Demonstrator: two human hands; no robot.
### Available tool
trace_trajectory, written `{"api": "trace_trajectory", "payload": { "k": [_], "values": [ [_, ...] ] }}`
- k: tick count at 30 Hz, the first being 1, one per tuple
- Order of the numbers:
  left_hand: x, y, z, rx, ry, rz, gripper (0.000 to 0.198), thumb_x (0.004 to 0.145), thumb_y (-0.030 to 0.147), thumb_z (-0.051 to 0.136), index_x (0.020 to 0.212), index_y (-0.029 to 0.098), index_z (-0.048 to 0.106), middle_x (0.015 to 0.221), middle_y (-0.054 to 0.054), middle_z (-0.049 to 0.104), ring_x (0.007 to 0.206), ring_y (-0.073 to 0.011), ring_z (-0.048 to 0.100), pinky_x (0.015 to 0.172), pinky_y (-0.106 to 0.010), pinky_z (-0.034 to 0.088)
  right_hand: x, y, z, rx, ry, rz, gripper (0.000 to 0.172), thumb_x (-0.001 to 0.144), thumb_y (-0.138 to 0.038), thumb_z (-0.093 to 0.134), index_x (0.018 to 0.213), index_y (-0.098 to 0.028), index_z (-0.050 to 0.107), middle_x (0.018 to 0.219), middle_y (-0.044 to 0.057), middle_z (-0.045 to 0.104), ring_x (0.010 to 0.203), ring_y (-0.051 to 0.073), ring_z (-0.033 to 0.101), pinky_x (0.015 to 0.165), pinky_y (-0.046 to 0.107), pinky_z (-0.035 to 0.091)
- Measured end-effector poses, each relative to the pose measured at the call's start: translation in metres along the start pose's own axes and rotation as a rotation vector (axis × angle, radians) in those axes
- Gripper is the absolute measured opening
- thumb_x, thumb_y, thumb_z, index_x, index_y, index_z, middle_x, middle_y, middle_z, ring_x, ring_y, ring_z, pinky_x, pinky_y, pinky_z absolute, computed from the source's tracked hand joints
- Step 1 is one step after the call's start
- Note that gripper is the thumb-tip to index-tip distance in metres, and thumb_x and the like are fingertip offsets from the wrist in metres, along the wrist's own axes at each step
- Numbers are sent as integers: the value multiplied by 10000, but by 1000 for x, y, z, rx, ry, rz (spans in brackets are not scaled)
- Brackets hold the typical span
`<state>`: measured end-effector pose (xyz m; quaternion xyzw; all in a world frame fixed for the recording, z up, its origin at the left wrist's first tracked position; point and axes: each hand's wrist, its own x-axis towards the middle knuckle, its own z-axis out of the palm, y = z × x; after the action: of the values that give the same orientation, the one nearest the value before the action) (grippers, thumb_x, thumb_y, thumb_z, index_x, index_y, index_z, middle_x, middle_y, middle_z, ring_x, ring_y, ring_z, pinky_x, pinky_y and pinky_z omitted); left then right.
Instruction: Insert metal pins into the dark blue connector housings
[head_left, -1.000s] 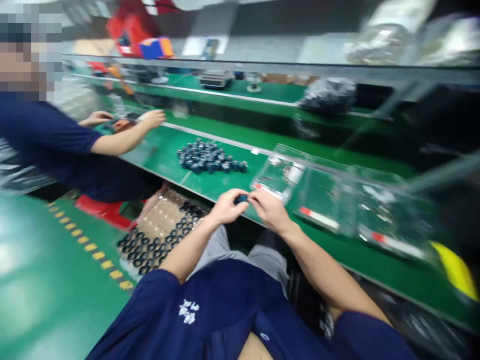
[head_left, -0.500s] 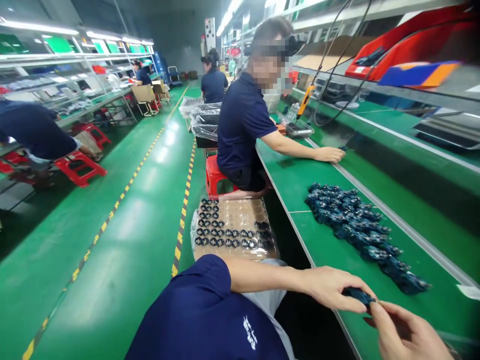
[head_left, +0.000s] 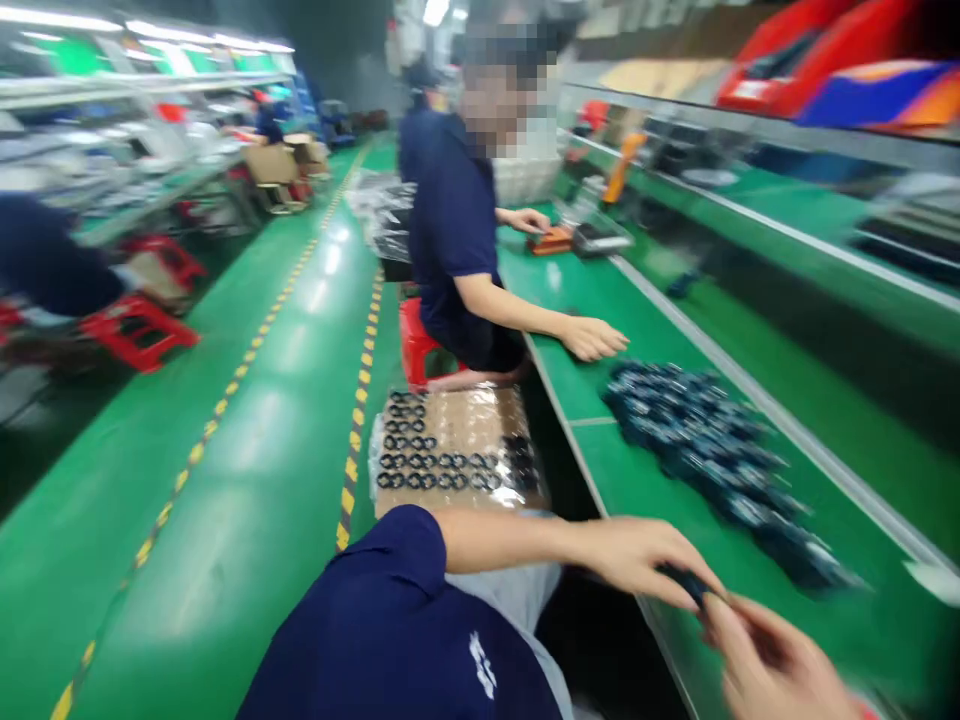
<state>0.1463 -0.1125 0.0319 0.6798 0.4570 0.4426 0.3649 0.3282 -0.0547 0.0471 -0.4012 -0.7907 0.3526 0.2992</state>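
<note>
Low over the near edge of the green bench, both of my hands meet at one small dark blue part (head_left: 684,580). My left hand (head_left: 637,560) curls its fingers around it from the left. At its right end my right hand (head_left: 772,655) pinches with thumb and fingertips. Fingers cover most of the part, and blur hides its detail. Just beyond my hands, a long heap of similar dark blue parts (head_left: 697,440) with shiny metallic bits lies on the bench (head_left: 637,490).
A co-worker (head_left: 457,210) sits ahead, one hand (head_left: 596,338) near the heap's far end. Left of the bench is a tray (head_left: 450,495) with rows of dark rings. A shelf (head_left: 825,150) with red bins runs along the right. Red stools (head_left: 139,330) stand across the aisle.
My view has shifted slightly and blurred. Both my hands still grip the part, which has tilted. The co-worker's near hand has moved from the bench's far side toward the heap, leaving a dark piece behind.
</note>
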Motion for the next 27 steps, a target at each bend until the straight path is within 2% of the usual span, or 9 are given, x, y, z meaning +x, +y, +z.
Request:
{"api": "trace_trajectory", "payload": {
  "k": [3, 6, 9, 12, 15, 17, 20, 23, 27],
  "values": [
    [-7, -5, -2, 86, 242, -81, 281, 802, 296, 720, 1059, 184, 742, 1126, -124, 718, 1135, -257, 629, 1053, -391, 456, -17, -8, -12, 171, -28, 159, 466, 745, -576, 676, 1011, -196, 644, 800, 98, 715, 696, 279, 717, 606, 426, 612],
    [5, -35, -25, 128, 516, -145, 264, 801, 214, 702, 1063, 203, 729, 1145, -110, 707, 1115, -252, 620, 999, -423, 486, -32, 4, -23, 313, -10, 225, 445, 789, -529, 680, 1055, -175, 629, 816, 79, 697, 686, 206, 691, 606, 337, 588],
    [29, -65, -42, 129, 622, -165, 277, 783, 209, 714, 1060, 214, 726, 1136, -95, 698, 1031, -230, 638, 868, -366, 532, -62, 23, -35, 324, 50, 303, 398, 810, -489, 701, 1051, -178, 638, 833, 70, 689, 694, 181, 672, 626, 312, 577],
    [40, -77, -40, 135, 679, -194, 290, 755, 198, 734, 1045, 202, 729, 1072, -91, 700, 914, -203, 641, 776, -319, 534, -94, 36, -41, 345, 80, 390, 384, 826, -484, 702, 1055, -181, 643, 842, 70, 682, 720, 185, 676, 630, 306, 577],
    [32, -78, -36, 162, 718, -205, 306, 761, 219, 733, 1066, 200, 722, 1083, -88, 694, 888, -189, 634, 761, -301, 535, -111, 45, -41, 386, 86, 460, 399, 811, -508, 714, 1030, -181, 652, 814, 68, 674, 699, 194, 681, 599, 305, 574],
    [19, -79, -45, 205, 775, -200, 318, 783, 248, 714, 1097, 199, 712, 1129, -89, 685, 920, -187, 633, 778, -297, 538, -115, 49, -38, 408, 85, 495, 419, 791, -528, 728, 1018, -182, 660, 815, 73, 680, 694, 204, 689, 589, 310, 577],
    [2, -82, -89, 309, 933, -233, 336, 795, 282, 695, 1116, 183, 705, 1130, -85, 688, 939, -186, 632, 802, -293, 535, -113, 50, -33, 418, 65, 514, 446, 775, -548, 736, 1016, -178, 667, 824, 83, 686, 695, 209, 693, 595, 316, 583],
    [5, -94, -158, 424, 1047, -331, 366, 791, 277, 679, 1136, 156, 700, 1070, -79, 698, 926, -189, 631, 854, -302, 517, -110, 50, -30, 418, 23, 511, 485, 769, -567, 735, 1023, -159, 668, 834, 87, 688, 693, 196, 689, 617, 309, 583],
    [42, -120, -234, 385, 971, -401, 396, 754, 218, 681, 1132, 103, 694, 1113, -109, 698, 973, -208, 617, 970, -343, 470, -109, 52, -27, 423, 12, 529, 543, 757, -600, 731, 1042, -143, 662, 842, 89, 692, 706, 191, 688, 625, 296, 577]
  ]
}}
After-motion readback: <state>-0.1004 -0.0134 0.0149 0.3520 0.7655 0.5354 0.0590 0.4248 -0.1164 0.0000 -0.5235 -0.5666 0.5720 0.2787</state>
